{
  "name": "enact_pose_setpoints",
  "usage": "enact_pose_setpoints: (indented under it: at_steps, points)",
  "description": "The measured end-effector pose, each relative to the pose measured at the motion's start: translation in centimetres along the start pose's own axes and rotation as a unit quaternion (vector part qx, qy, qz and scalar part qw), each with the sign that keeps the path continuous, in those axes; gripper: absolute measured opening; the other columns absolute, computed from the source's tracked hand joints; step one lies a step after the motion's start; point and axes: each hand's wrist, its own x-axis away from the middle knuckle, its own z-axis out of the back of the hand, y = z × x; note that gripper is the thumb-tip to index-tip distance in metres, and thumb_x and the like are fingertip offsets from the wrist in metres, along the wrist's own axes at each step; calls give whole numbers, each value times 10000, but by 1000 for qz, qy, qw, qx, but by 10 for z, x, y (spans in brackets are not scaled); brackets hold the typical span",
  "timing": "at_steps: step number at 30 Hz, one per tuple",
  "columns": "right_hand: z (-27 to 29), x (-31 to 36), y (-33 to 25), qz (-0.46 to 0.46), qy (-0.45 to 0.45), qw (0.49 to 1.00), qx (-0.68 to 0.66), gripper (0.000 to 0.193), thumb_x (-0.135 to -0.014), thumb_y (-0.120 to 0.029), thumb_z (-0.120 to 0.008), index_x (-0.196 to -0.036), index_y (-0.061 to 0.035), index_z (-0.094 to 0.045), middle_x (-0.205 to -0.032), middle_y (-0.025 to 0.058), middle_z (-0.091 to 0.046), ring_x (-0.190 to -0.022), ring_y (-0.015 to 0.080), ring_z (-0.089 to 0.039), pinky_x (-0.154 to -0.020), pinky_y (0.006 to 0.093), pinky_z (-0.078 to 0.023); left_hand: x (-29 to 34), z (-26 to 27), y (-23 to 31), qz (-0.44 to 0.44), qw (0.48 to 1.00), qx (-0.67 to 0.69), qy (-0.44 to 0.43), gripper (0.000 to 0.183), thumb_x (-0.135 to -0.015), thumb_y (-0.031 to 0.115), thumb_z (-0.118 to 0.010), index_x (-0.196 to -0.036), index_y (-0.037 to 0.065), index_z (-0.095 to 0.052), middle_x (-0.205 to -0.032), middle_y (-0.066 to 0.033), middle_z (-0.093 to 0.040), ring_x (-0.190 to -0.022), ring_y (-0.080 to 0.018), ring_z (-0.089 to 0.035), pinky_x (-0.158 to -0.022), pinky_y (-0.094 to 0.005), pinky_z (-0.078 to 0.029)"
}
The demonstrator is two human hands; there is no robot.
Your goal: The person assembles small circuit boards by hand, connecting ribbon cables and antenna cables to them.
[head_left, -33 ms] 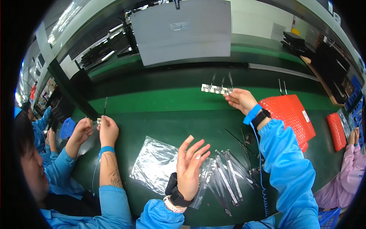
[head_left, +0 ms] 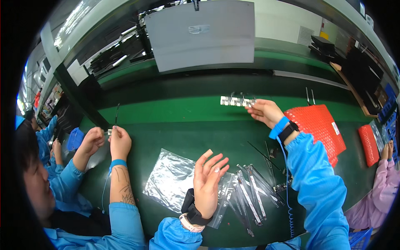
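My right hand [head_left: 267, 112], reaching out over the green bench, pinches the right end of a small white-and-black circuit board strip [head_left: 233, 101]. Dark thin wires [head_left: 241, 94] show along the strip's upper edge. The strip is held level above the bench. My left hand [head_left: 208, 183] is open, fingers spread and holding nothing, above a clear plastic bag [head_left: 168, 179]. Just right of it lies a pile of thin flat strips in clear sleeves [head_left: 250, 193]. A few dark cables [head_left: 266, 156] and another small board [head_left: 284, 185] rest near my right forearm.
A red bubble-wrap bag [head_left: 314, 129] lies right of my right arm; a smaller red package [head_left: 368, 143] is farther right. A coiled blue cord [head_left: 290, 216] hangs from my right wristband. At left, a co-worker's hands [head_left: 118, 141] hold a small part. A grey panel [head_left: 204, 37] stands behind.
My right hand has turned the circuit board strip slightly and lowered it a little. The wires that stood up above it now lie lower. My left hand stays open.
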Motion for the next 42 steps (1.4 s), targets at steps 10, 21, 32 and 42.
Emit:
enact_pose_setpoints:
  at_steps: [10, 21, 32, 42]
  points:
    - [-37, 110, -33, -21, -179, 975, 133, 150, -836, -128, -544, -916, -15, -601, -822, 59, -638, -705, 90, -588, -637, 211, -481, -10, 14, 6, 7, 998, 58, 14, 406, -835, 29, -542, -1199, 11, -362, -1049, -126, -521, -1001, -204, -514, -918, -372, -402]
    - [-97, 131, 10, -54, -159, 983, -72, 168, -787, -61, -626, -922, 32, -593, -862, 79, -614, -761, 138, -608, -703, 255, -530, -6, 19, 6, -35, 998, -13, 47, 445, -796, -42, -563, -1188, 25, -363, -899, -97, -593, -839, -172, -588, -778, -325, -474]
    - [-96, 129, 16, -141, -213, 945, -203, 187, -817, -123, -603, -954, 3, -587, -843, 77, -622, -792, 149, -602, -715, 261, -500, -11, 24, 20, 47, 991, 117, -42, 394, -821, 6, -552, -1176, 21, -382, -887, -78, -593, -858, -172, -594, -762, -275, -480]
    - [-99, 131, 14, -25, -124, 979, -158, 104, -834, -120, -577, -915, -53, -579, -821, 5, -581, -700, 83, -530, -595, 222, -420, -12, 27, 19, -10, 986, 156, 50, 259, -814, -28, -516, -1063, 22, -463, -996, -119, -515, -1070, -274, -499, -963, -348, -395]
